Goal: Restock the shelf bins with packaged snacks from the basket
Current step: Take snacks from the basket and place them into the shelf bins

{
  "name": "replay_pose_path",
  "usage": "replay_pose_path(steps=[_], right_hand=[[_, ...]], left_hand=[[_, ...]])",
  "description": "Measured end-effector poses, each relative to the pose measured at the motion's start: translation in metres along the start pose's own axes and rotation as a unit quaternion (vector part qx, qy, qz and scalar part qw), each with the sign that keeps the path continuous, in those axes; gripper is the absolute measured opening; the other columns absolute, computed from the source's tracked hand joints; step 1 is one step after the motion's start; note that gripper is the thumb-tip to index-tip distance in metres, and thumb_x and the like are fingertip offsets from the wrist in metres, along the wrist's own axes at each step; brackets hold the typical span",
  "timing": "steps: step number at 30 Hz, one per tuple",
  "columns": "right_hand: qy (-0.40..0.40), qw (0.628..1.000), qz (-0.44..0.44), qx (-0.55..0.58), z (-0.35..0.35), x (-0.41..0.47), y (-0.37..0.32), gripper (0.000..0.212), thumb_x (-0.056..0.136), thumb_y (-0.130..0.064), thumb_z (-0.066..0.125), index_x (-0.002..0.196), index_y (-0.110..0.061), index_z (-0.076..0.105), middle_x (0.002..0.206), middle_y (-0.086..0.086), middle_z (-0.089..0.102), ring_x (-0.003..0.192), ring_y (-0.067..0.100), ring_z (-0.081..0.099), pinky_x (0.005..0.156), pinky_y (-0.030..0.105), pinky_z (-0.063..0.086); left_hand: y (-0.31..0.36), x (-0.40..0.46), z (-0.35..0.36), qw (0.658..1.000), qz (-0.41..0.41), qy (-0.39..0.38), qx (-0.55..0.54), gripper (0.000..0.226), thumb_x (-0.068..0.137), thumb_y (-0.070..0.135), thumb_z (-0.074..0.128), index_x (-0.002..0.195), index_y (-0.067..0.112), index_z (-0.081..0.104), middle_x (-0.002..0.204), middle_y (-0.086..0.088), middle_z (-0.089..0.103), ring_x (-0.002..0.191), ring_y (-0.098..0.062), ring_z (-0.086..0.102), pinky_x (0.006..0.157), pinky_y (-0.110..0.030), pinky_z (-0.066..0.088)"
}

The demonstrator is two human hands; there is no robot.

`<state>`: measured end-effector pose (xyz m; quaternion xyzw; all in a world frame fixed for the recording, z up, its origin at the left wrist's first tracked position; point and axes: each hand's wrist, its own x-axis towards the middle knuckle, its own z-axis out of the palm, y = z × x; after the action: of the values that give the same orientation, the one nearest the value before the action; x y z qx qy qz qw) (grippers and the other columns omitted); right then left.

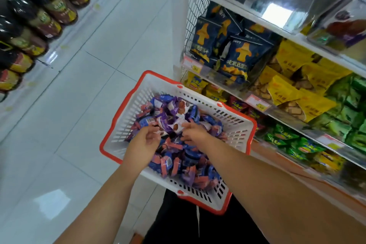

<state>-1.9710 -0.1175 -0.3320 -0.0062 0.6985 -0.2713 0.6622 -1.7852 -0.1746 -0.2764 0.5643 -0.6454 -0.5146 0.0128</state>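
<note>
ITEM: basket [233, 127], white plastic w/ red rim, sitting at the person's lap level, long axis running from near-right to far-left in the head view. Taking the basket as landmark for all else.

CONTENTS: packaged snacks [178, 156], small blue/purple/pink wrappers, lying heaped in a loose pile w/ no common axis, filling most of the basket floor, thinner toward its far-left corner.

LEFT HAND [144, 142]: reaching in over the basket's near-left rim, fingers curling down toward the pile's middle. Appears to be closing on wrappers at its fingertips, but blur is hiding the contact; can't tell if it's actually holding any.

RIGHT HAND [193, 131]: reaching in from the basket's near-right side, fingers partly spread and bending onto the pile, tips pointing toward the left hand. Whether it's gripping a packet: can't tell.

KEY RELATION: both grips are lying directly over the pile's centre, facing each other w/ a few packets between them, incl. one purple-and-white packet [170, 123]. Snacks are lying below and between the hands, not off to a side. Judgement: a two-hand scoop is being set up; neither hand is clearly nearer.

DESTINATION: shelf bins [316, 4], clear plastic, standing up and to the right of the basket, above its far-right rim. Right hand is on the nearer side, so the lift is prob. going up and rightward.

ALSO NEAR: snack bags [235, 55] on shelves right of the basket; bottles [49, 6] across the aisle floor, well left of it.
</note>
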Motion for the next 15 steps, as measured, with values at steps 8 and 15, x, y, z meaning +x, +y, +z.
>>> replay_pose_path(steps=[8,15], right_hand=[[0.032,0.997,-0.065,-0.032,-0.006,0.016,0.019,0.063,0.094,-0.003,0.054,0.146,-0.029,0.031,0.116,0.005,0.058,0.083,0.022,0.063,0.071,0.035,0.053],[-0.001,0.935,-0.128,-0.33,0.007,0.035,0.009,0.065,0.092,-0.02,0.059,0.148,-0.028,0.027,0.124,0.013,0.057,0.089,0.025,0.06,0.076,0.039,0.051]], left_hand=[[0.003,0.015,0.005,0.999,0.002,-0.046,-0.016,0.018,0.095,0.017,0.06,0.107,0.03,0.06,0.105,0.009,0.064,0.098,-0.007,0.061,0.086,-0.025,0.047],[-0.001,0.018,0.01,0.999,-0.003,-0.048,-0.023,0.016,0.096,0.02,0.06,0.11,0.028,0.062,0.104,0.009,0.064,0.097,-0.004,0.059,0.076,-0.012,0.041]])
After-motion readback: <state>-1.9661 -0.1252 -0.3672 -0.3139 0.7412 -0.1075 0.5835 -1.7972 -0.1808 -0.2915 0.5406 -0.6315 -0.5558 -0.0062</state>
